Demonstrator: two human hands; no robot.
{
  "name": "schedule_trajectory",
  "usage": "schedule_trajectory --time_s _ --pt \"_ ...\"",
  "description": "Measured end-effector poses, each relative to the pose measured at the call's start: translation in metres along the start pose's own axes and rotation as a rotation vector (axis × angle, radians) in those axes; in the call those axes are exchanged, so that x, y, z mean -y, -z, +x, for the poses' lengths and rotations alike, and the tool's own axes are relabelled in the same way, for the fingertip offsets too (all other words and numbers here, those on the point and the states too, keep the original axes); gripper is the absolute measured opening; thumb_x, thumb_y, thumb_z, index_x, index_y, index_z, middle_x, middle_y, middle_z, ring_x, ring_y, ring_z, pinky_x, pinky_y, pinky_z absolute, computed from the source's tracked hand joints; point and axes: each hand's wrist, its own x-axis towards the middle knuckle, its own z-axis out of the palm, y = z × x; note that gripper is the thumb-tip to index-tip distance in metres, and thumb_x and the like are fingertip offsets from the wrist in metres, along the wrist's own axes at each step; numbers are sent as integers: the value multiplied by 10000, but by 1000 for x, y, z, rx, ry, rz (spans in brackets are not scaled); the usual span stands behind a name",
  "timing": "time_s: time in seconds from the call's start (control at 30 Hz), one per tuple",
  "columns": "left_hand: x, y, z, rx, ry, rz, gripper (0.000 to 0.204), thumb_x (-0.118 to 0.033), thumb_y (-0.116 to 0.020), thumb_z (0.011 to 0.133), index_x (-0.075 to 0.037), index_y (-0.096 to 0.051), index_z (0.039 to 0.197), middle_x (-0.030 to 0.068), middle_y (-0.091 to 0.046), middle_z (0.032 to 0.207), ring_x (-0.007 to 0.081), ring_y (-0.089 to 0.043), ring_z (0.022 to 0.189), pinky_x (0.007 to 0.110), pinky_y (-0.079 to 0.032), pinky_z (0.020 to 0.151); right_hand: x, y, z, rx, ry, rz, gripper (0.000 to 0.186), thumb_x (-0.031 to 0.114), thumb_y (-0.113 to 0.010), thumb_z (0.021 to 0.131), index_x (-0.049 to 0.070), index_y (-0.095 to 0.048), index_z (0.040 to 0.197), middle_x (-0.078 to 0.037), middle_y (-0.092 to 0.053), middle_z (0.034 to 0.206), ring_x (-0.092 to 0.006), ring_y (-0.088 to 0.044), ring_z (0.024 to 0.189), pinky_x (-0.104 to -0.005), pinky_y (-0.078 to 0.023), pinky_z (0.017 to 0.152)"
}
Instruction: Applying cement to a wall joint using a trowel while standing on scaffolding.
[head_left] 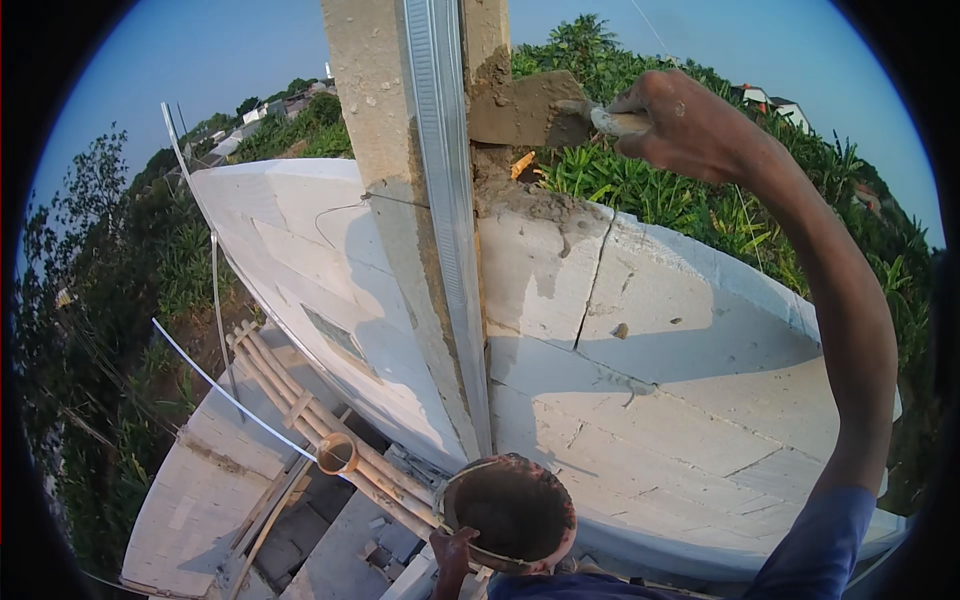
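My right hand is raised, its fingers wrapped round the handle of a trowel. The broad, mortar-smeared blade lies against the right side of a rough concrete column. Along the column runs an upright ribbed metal channel. Wet mortar sits on top of the wall just under the blade. Low down, my left hand grips the near left rim of a round bucket. Dark grey mortar shows inside the bucket.
A white block wall extends right of the column, with a vertical crack-like joint; another wall section lies left. Bamboo poles and a thin white pipe slope below left. A round brown container rests by the poles. Greenery stands beyond.
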Motion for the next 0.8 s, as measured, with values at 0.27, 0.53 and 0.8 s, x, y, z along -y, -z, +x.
schedule_trajectory --time_s 0.27,0.53,0.8 --pt "-7 -6 1 58 -207 239 108 -61 -676 657 -3 -589 632 -32 -516 573 84 -468 521 279 -389 491 25 -34 -37 -358 43 -220 246 114 -602 848 2 -575 1065 -171 -654 913 -290 -647 760 -406 -524 702" --pt "-44 6 -14 -42 -8 270 99 -74 -651 672 3 -594 694 -14 -540 599 81 -473 527 272 -384 490 45 -131 -241 -68 -541 759 357 95 -681 741 9 -626 1083 -175 -635 1069 -301 -647 835 -352 -501 822" --pt "-70 19 -37 42 -106 431 77 -47 -645 673 -12 -576 675 -33 -515 595 64 -451 534 254 -360 485 161 -388 -356 765 -213 937 417 274 -647 772 -44 -576 1032 -252 -578 1018 -385 -602 903 -453 -482 811"
